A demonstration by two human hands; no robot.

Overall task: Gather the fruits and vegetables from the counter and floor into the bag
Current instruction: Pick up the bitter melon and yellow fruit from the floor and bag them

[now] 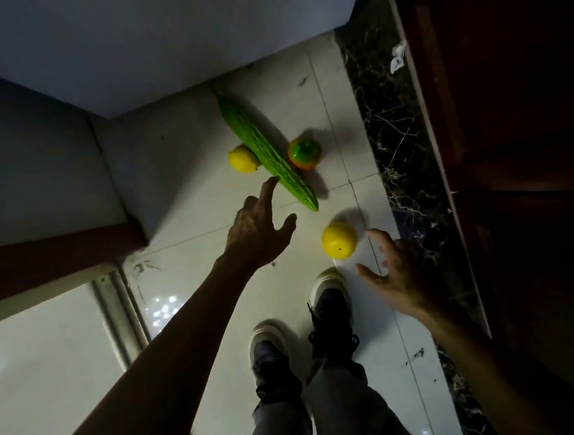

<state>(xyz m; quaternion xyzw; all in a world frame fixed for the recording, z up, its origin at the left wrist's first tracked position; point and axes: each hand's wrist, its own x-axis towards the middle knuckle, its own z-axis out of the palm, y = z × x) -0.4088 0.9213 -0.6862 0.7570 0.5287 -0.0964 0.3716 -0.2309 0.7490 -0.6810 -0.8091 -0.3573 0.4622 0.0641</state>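
Observation:
On the white tiled floor lies a long green bitter gourd (264, 150), running diagonally. A lemon (242, 159) sits against its left side and an orange-and-green fruit (304, 153) just to its right. A second yellow fruit (339, 240) rests nearer me. My left hand (257, 230) is stretched out, fingers apart, its fingertip at the gourd's near half, holding nothing. My right hand (401, 273) hovers open just right of the near yellow fruit, not touching it. No bag is in view.
My two dark shoes (330, 306) stand just behind the near yellow fruit. A white wall corner (98, 105) rises at the left, a dark marble strip (398, 160) and dark wooden door (512, 131) at the right. A sliding door track (122, 319) runs at the lower left.

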